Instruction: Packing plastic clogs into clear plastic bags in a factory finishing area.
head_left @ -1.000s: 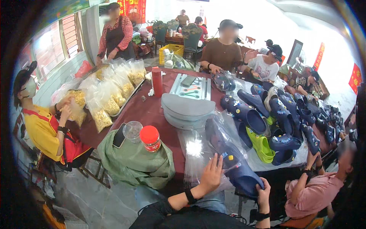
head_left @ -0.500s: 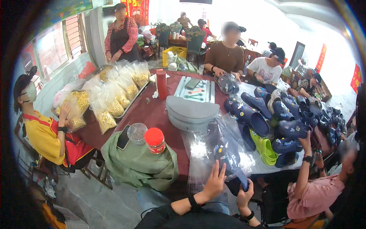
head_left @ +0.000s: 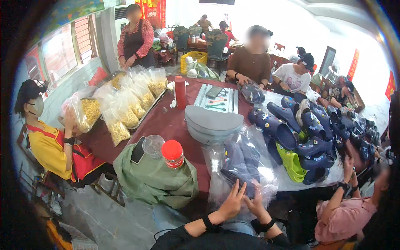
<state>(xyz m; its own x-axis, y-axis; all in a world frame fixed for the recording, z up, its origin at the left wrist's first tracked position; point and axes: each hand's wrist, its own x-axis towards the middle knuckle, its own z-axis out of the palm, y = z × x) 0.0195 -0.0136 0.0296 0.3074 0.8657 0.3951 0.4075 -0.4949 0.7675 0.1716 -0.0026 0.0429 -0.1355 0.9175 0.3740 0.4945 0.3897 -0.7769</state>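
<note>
Dark clogs in a clear bag, long axis roughly twelve-to-six, lie at twelve o'clock from the unclenched left grip and eleven from the equally near right grip, its closure indeterminable.

Clogs on white sheet over maroon table

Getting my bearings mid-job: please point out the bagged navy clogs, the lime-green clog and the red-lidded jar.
Bagged navy clogs (head_left: 236,163): head view, on one clog's dark body.
Lime-green clog (head_left: 288,162): head view, on its green shell.
Red-lidded jar (head_left: 172,152): head view, on the lid.
</note>
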